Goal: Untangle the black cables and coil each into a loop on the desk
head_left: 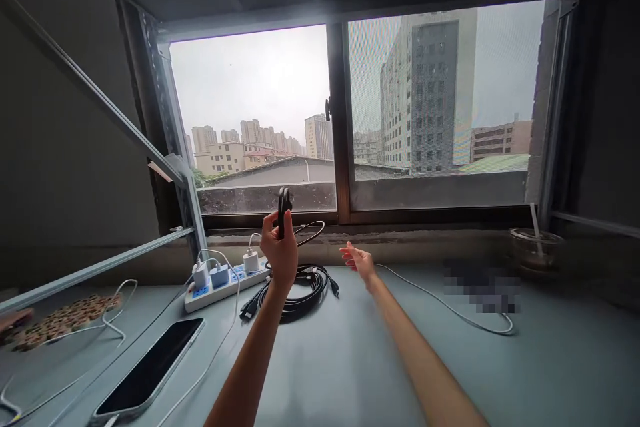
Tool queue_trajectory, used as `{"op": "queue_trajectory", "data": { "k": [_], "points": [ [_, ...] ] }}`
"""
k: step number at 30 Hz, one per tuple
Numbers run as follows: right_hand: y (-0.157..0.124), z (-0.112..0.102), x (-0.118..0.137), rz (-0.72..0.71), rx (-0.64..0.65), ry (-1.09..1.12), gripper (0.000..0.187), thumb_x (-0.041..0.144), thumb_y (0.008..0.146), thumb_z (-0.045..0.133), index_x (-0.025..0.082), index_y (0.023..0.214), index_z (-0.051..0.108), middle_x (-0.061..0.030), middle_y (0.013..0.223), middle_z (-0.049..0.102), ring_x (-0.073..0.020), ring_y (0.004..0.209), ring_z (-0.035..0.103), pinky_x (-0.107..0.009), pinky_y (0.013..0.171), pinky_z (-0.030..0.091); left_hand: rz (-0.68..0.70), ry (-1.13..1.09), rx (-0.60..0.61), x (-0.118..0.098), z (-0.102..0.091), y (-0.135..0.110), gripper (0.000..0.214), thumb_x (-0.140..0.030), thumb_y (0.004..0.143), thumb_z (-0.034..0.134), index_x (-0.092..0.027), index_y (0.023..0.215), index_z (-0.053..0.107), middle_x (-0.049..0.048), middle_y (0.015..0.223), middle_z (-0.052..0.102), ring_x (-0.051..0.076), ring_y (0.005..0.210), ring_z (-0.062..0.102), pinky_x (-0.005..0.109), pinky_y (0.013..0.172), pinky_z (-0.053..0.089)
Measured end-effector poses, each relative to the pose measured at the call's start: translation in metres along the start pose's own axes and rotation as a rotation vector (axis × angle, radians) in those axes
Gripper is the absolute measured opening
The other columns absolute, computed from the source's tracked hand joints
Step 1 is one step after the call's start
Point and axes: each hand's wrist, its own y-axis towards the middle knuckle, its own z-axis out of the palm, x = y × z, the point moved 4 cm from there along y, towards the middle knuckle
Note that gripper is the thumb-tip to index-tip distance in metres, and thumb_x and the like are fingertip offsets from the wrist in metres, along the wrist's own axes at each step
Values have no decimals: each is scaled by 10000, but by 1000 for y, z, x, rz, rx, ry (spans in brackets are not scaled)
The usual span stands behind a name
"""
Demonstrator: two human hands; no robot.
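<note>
While the grey tabletop [350, 353] stretched toward the window, the one container in view sat at the right of the frame, just under the sill: a clear plastic cup [536, 248] with a straw [534, 223] leaning in it, and what was inside could not be made out against the dim wall. Centre frame, the left hand [281, 250] was raised off the surface, fingers closed tight around a small black clip-like object [284, 208] held upright, its top showing above the fingertips against the window ledge. A thin dark cable loop [310, 230] curved out to the right from that same hand. Directly below and slightly right of it lay a coil of black cables [305, 287] on the tabletop, plugs poking out at lower left and right of the bundle. The right hand [359, 260] hovered just right of the coil, palm open, fingers spread and holding nothing, well clear of the black object and not touching the cables. A white cable [450, 307] ran from behind that hand toward the right, looping near a blurred patch. Left of the coil sat a white power strip [225, 283] carrying three white chargers. At lower left, a dark phone [150, 367] lay face up with a white lead trailing from it, and a patterned item [65, 317] rested at the far left edge.
</note>
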Motion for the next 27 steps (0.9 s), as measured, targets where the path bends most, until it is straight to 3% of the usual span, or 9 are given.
{"op": "queue_trajectory", "data": {
  "k": [4,8,11,13,16,19,23,27],
  "points": [
    [-3,20,47,-142,137,132,846,779,781,179,135,870,720,-94,819,684,-120,656,598,-222,622,457,-4,-188,-41,-24,18,3,272,-450,785,598,-191,788,515,-125,361,321,47,300,282,177,339,185],
    [-14,26,101,-270,263,184,948,835,714,88,169,928,728,-79,835,685,-118,657,594,-225,621,456,19,-337,-33,-56,40,3,295,-453,797,590,-204,711,456,-133,340,272,37,290,216,186,329,162],
    [-28,28,137,-357,303,161,663,761,673,490,207,962,710,-39,875,683,-117,688,590,-222,630,450,7,-409,-3,-76,54,2,322,-443,802,591,-199,658,438,-130,342,250,28,294,195,195,338,155],
    [-40,29,157,-441,331,142,517,667,652,618,218,893,710,-13,849,678,-111,703,578,-218,651,443,-1,-389,6,-85,59,-1,308,-436,816,577,-185,662,486,-120,357,275,26,305,216,198,348,167],
    [-57,20,180,-639,243,168,410,596,743,582,191,707,632,0,710,647,-115,701,576,-240,691,455,-7,-384,-47,-90,60,-6,311,-443,857,517,-176,698,510,-112,372,301,27,319,229,194,356,177],
    [-67,1,192,-670,148,314,390,582,799,525,202,710,529,44,592,562,-113,648,603,-272,706,485,-82,-460,-92,-85,59,-10,324,-455,887,463,-190,702,441,-119,376,286,28,309,207,189,339,149],
    [-87,-25,209,-707,107,517,328,546,802,553,223,768,507,112,510,388,-53,361,441,-255,522,487,-327,-577,49,-72,68,-14,312,-434,909,442,-204,709,377,-121,387,277,32,285,180,185,300,90],
    [-117,-46,225,-692,126,493,226,451,865,511,244,815,588,108,425,310,-53,314,349,-208,412,402,-428,-610,103,-61,70,-11,327,-412,885,502,-201,684,354,-115,411,296,26,290,198,164,295,130]
  ]
}}
